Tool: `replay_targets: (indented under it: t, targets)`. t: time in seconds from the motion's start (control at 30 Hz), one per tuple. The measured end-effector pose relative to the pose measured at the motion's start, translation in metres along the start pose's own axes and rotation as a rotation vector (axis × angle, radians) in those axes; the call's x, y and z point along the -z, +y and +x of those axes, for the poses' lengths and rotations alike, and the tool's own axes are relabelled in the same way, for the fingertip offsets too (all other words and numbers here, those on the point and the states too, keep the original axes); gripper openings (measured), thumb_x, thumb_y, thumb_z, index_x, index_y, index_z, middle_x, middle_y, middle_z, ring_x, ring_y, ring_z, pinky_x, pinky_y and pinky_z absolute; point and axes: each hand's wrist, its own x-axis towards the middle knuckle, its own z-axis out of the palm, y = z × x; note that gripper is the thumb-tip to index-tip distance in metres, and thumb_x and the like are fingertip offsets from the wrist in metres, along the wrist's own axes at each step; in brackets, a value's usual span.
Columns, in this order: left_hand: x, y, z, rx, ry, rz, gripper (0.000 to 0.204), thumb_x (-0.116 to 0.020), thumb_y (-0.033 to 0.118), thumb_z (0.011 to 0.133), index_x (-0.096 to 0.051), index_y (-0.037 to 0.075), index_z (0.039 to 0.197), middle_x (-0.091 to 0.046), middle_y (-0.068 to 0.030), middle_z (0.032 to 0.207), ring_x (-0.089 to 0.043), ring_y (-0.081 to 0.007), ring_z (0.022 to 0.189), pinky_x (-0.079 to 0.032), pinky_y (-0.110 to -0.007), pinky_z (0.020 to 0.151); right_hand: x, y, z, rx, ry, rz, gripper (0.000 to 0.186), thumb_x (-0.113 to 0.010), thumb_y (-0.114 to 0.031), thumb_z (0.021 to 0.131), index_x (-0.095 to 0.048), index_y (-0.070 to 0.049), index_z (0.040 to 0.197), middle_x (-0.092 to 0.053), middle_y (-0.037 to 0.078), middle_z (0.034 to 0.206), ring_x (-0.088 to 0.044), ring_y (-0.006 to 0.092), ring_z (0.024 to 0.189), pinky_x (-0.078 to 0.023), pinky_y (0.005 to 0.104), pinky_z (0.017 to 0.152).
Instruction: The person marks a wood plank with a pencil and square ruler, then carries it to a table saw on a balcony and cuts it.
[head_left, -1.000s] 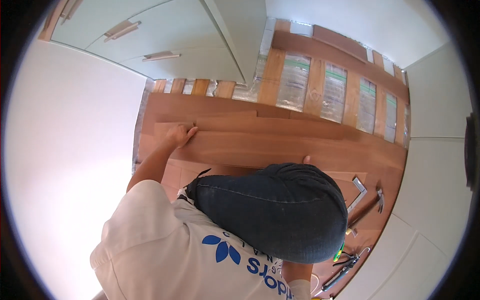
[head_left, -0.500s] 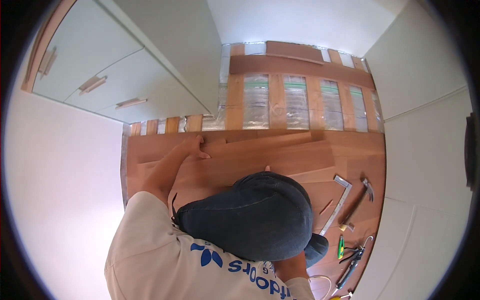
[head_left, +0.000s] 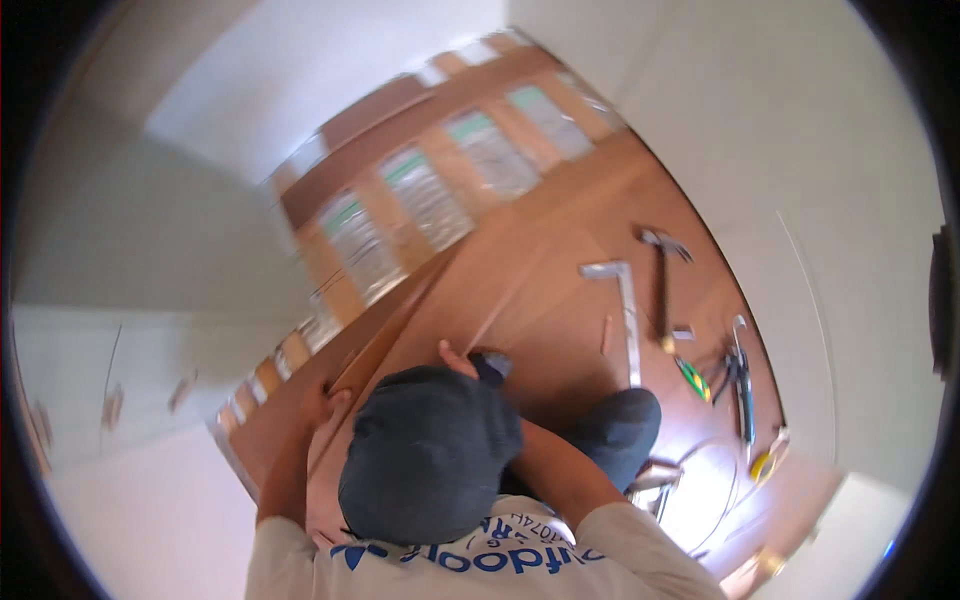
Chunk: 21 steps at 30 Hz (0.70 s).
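A long reddish-brown wooden floorboard (head_left: 455, 300) lies at a slant before me, over the laid boards. At its far left edge my left hand (head_left: 322, 402) is closed, its fingers bent at the wood. My right hand (head_left: 458, 360) holds the near edge, thumb and finger showing against the board, the rest hidden. My bent knee in dark trousers (head_left: 430, 455) covers the board's near end. Motion blurs the picture, so the fingers' exact grip is hard to make out.
Right of me lie a claw hammer (head_left: 660, 290), a steel square (head_left: 628, 310), a pencil (head_left: 607, 335), a green-and-yellow utility knife (head_left: 692, 380) and a caulking gun (head_left: 744, 395). Beyond, wooden battens (head_left: 396, 225) alternate with silvery insulation (head_left: 495, 155). White cabinets (head_left: 90, 370) stand left.
My view has turned to the right, so the floor appears tilted. Both forearms now show, and my right hand has come into fuller view beside my knee.
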Motion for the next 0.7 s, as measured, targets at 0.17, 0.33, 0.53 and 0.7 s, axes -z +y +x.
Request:
replay_targets:
  t: [0.17,0.33,0.53,0.7]
  targets:
    - [-0.027,0.008,0.043,-0.076,-0.084,-0.341,0.047,-0.08,0.031,0.09,-0.065,-0.002,0.118,-0.072,-0.0185,0.11,-0.067,-0.024,0.103,-0.052,-0.037,0.087,-0.013,-0.02,-0.002,-0.02,0.06,0.008,0.067,-0.072,-0.046,0.097,-0.056,0.0,0.143,-0.059,0.01,0.143,-0.051,0.0238,0.133,-0.038,0.0339,0.113]
    - [-0.011,0.046,0.077,-0.177,-0.117,-0.356,0.05,-0.076,0.034,0.093,-0.063,-0.005,0.122,-0.071,-0.0174,0.113,-0.065,-0.0251,0.106,-0.052,-0.038,0.087,-0.038,-0.049,-0.001,0.249,-0.136,-0.069,0.07,-0.067,-0.047,0.1,-0.051,0.0,0.148,-0.056,0.013,0.148,-0.047,0.0265,0.139,-0.035,0.0365,0.117]
    - [-0.006,0.069,0.095,-0.193,-0.174,-0.385,0.056,-0.075,0.039,0.093,-0.061,-0.004,0.126,-0.07,-0.0173,0.116,-0.065,-0.0263,0.108,-0.052,-0.039,0.089,-0.086,-0.111,-0.04,0.087,-0.005,0.269,0.065,-0.064,-0.041,0.103,-0.046,-0.001,0.151,-0.051,0.011,0.151,-0.045,0.0276,0.14,-0.036,0.044,0.117]
    - [-0.012,0.077,0.099,-0.16,-0.287,-0.461,0.061,-0.074,0.042,0.093,-0.059,-0.004,0.13,-0.069,-0.0172,0.119,-0.064,-0.0273,0.11,-0.052,-0.039,0.09,-0.059,-0.079,0.017,0.234,0.151,0.0,0.068,-0.065,-0.051,0.1,-0.056,0.003,0.139,-0.066,0.014,0.132,-0.059,0.0258,0.123,-0.045,0.0354,0.106]
